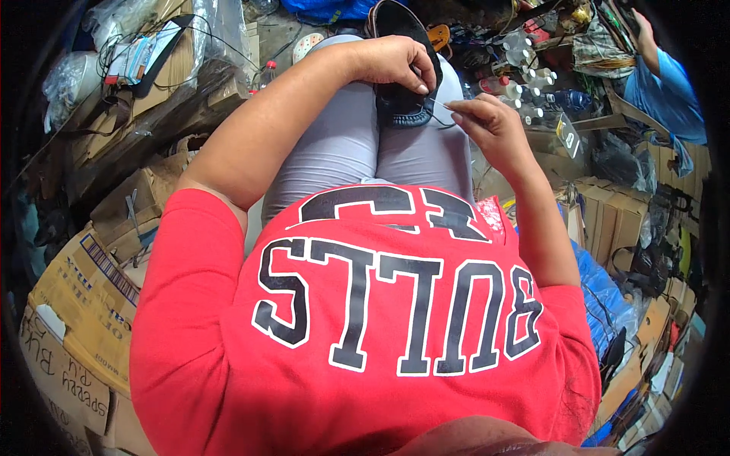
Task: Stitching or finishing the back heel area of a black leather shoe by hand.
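A black shoe [409,114] rests on my thighs, its stitched end toward me. Blue-grey stitches run along that near end. My left hand [397,64] bends over the shoe from the left, its fingers curled and closed on the shoe's upper edge. Just to the right of the shoe, my right hand [490,128] pinches a thin, pale needle [447,104] between thumb and fingertips. A dark thread loops below the needle, beside the stitched end. The needle's tip lies close to the shoe; whether it touches cannot be made out.
Bottles [511,90] lie in several rows at the upper right. Beyond them, another person's blue sleeve [673,95] and hand show. Cardboard boxes [84,296] are piled at the left, more cardboard [608,213] at the right. A blue plastic sheet [597,285] lies beside my right arm.
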Demonstrator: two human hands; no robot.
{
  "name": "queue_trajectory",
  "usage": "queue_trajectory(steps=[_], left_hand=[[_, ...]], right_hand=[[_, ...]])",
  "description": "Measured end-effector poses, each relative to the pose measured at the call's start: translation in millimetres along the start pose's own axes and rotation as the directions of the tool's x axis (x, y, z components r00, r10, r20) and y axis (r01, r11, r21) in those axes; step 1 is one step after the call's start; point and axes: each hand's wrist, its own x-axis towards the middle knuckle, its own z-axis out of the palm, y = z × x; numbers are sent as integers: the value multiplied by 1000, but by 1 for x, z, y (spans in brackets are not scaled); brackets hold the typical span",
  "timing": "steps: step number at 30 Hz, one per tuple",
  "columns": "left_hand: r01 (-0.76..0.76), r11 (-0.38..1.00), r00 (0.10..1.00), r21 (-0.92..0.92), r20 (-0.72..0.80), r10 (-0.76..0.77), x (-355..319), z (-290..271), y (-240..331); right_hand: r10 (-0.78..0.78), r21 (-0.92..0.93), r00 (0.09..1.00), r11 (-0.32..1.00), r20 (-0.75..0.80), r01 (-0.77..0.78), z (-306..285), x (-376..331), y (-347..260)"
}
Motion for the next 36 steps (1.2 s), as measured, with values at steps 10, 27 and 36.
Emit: queue_trajectory(steps=[10,27,36], left_hand=[[57,998,998,2,31,-57,0,-4,1],[51,994,994,-92,101,-41,10,-8,2],[15,999,996,-28,93,-12,7,-6,-2]], right_hand=[[62,-155,995,987,84,-48,-2,11,-13],[86,64,990,994,109,-93,-1,20,5],[81,138,980,985,181,-107,3,27,25]])
